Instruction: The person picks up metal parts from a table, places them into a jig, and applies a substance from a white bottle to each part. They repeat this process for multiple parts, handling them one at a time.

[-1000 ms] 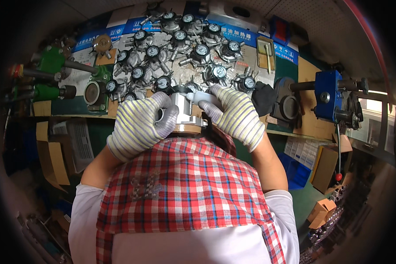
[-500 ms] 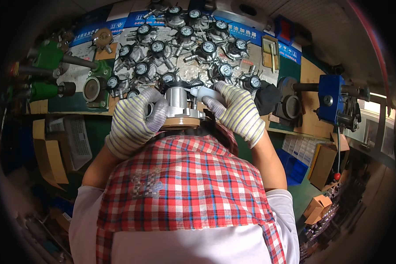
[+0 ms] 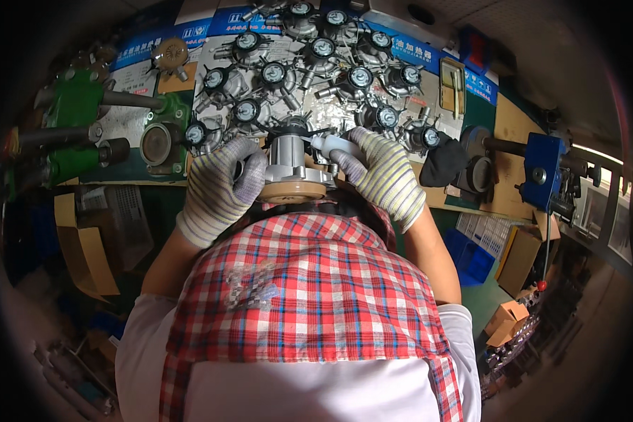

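In front of my chest, a silvery metal pump (image 3: 287, 158) stands upright, its tan disc (image 3: 293, 191) at the near end and black parts at its far end. My left hand (image 3: 221, 184), in a striped knit glove, is curled closed at the pump's left side, apparently round a stub there; the fingertips are partly hidden. A small white squeeze bottle (image 3: 335, 146) is pinched in my gloved right hand (image 3: 388, 172). Its narrow tip points left at the pump's black far end. Whether tip and pump touch is hard to see.
Several similar pumps (image 3: 273, 73) with round black tops cover the bench beyond. A green clamping fixture (image 3: 163, 144) stands left, a blue press (image 3: 544, 172) right. Black cloth (image 3: 443, 162) lies right of my right hand. An open tin (image 3: 452, 88) sits at the back right.
The whole scene has shifted slightly right in the picture as the view moved. Both hands keep their holds, with the bottle tip still at the pump's far end.
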`<state>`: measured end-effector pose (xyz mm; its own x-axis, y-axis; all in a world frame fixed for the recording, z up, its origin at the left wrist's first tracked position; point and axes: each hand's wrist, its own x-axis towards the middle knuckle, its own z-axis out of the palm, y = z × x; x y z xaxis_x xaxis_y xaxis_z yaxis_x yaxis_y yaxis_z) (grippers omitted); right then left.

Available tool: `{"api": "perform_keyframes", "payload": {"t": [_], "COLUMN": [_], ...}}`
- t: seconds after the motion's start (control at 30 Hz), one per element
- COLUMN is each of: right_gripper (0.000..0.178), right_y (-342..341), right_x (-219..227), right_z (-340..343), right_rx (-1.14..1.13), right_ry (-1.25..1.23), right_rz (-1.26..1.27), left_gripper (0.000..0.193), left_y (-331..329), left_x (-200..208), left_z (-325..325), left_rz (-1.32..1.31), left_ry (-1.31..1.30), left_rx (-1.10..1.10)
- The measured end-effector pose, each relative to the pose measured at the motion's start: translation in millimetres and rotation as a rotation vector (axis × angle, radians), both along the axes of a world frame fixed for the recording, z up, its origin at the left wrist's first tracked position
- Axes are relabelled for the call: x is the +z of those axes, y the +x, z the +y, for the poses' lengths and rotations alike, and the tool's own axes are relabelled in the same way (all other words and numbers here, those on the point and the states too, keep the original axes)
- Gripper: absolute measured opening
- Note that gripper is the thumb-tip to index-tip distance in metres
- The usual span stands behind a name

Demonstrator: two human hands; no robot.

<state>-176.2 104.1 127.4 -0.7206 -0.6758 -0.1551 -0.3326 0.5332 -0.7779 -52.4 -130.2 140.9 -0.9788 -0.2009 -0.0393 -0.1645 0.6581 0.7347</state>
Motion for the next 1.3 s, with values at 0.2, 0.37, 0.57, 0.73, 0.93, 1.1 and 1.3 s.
{"api": "perform_keyframes", "payload": {"t": [0.2, 0.37, 0.57, 0.73, 0.93, 1.1, 1.3], "right_gripper": [0.035, 0.031, 0.040, 0.041, 0.041, 0.041, 0.041], "right_y": [-2, -14, -9, -10, 12, 15, 25], "right_x": [0, 14, 39, 48, 63, 56, 61], "right_z": [-10, -27, -3, 21, 28, 35, 35], "right_rx": [0.009, -0.028, -0.499, -0.630, -0.780, -0.867, -0.985], "right_ry": [0.070, 0.179, -0.182, -0.246, -0.254, -0.267, -0.293], "right_rz": [-0.005, -0.040, -0.365, -0.334, -0.330, -0.375, -0.351], "left_gripper": [0.029, 0.029, 0.040, 0.026, 0.016, 0.043, 0.070], "left_y": [-3, -8, -28, -122, -229, -231, -243], "left_x": [-11, -16, -5, -86, -262, -302, -155], "left_z": [-10, -35, -96, -183, -286, -279, -174], "left_rz": [-0.001, 0.041, -0.030, 0.310, 0.553, 0.083, -0.285], "left_ry": [0.000, 0.079, 0.697, 1.286, 1.217, 0.582, -0.412], "left_rx": [-0.017, 0.025, 0.532, 0.562, 0.728, 1.025, 0.852]}}
